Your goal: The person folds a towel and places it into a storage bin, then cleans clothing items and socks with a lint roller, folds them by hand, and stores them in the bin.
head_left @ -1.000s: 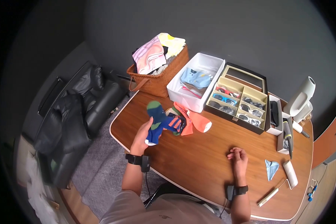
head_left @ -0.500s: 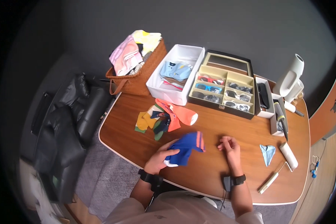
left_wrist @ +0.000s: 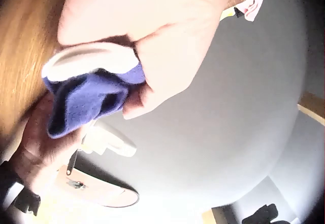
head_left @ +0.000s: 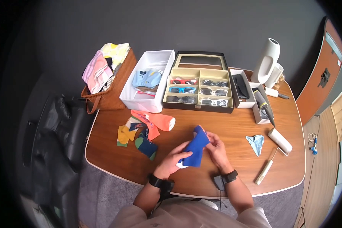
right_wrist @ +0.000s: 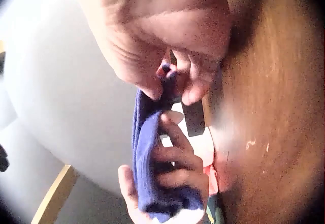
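A blue sock (head_left: 197,152) with a white part at its near end is held over the front middle of the table. My left hand (head_left: 171,162) grips that near end, thumb on top. At the far end, my right hand (head_left: 218,152) pinches the sock between thumb and fingers, as the right wrist view shows around the blue fabric (right_wrist: 147,147). To the left lie coral socks (head_left: 152,123), mustard socks (head_left: 126,134) and a navy sock (head_left: 143,146) with green patches.
At the back stand a brown basket (head_left: 119,83) of folded clothes, a white bin (head_left: 131,102) with clothing, and a sunglasses case (head_left: 216,109). On the right are narrow white boxes (head_left: 244,103), a light-blue cloth (head_left: 256,143) and a lint roller (head_left: 280,140).
My left hand has carried the blue sock rightward from the sock pile, leaving the navy-and-green one there. My right hand has come in to take its far end. The head view has turned right.
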Available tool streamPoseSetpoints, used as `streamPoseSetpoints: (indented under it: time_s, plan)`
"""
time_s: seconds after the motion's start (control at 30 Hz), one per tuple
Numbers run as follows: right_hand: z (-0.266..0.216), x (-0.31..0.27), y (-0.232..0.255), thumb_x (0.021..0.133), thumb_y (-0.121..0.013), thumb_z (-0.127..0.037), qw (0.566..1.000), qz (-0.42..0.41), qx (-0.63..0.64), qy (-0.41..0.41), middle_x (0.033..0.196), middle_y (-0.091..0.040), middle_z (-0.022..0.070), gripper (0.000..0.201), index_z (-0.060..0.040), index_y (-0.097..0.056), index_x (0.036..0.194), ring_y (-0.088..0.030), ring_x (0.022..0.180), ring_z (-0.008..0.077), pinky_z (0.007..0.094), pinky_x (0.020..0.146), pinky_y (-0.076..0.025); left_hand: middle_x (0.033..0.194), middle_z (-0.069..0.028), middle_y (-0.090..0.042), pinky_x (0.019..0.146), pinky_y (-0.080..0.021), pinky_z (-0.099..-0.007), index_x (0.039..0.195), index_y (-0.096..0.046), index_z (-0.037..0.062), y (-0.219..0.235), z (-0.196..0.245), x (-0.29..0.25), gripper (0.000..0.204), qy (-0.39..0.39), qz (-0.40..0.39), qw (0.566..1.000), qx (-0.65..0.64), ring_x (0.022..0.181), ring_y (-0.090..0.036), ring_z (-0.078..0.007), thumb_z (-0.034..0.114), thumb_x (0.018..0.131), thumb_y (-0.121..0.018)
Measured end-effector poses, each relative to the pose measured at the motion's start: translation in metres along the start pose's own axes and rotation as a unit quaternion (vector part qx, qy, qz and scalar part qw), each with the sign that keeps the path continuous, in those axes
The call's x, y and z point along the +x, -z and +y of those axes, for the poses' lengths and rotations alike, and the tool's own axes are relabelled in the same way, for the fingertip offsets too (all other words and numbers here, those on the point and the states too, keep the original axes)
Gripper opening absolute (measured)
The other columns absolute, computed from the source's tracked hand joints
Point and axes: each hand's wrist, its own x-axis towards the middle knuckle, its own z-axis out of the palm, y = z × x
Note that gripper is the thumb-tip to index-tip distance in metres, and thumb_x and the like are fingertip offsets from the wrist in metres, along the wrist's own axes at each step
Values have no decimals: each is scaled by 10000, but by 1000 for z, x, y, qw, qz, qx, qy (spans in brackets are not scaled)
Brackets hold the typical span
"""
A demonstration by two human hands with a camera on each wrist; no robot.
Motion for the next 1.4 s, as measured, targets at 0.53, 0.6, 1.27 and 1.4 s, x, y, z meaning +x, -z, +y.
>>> streamPoseSetpoints:
  time_s: [0.53,0.6,1.27,1.4]
  plan:
    - [-9,5,21,940,-637,-108,992,117,28,22,1235,-577,109,580,37,-338,1416,-552,1113,153,277,966,-440,1336,-107,-495,991,-460,-322,1357,-452,-19,27,-17,-17,557,-13,19,995,102,1195,-530,-174,-50,845,-669]
    - [-8,4,18,938,-639,-100,995,90,-31,38,1269,-560,125,655,45,-259,1452,-542,1142,168,288,984,-435,1444,-93,-385,1017,-445,-335,1373,-436,-18,25,-24,-15,596,-100,14,974,204,1295,-451,-190,-101,820,-643]
    - [2,-32,12,903,-659,-60,931,95,-350,39,1399,-450,214,785,75,-154,1489,-471,1280,243,327,1054,-395,1164,-103,-625,864,-504,-377,977,-730,45,-12,-30,-14,233,-264,-22,736,623,976,-617,-294,26,745,-747]
    - [-11,-58,9,897,-707,-212,911,237,-335,44,1194,-589,209,683,96,-344,1388,-604,1076,287,371,893,-498,916,-93,-680,734,-537,-294,967,-664,-19,-15,-29,-2,113,-255,112,849,448,843,-669,-154,-5,855,-666]
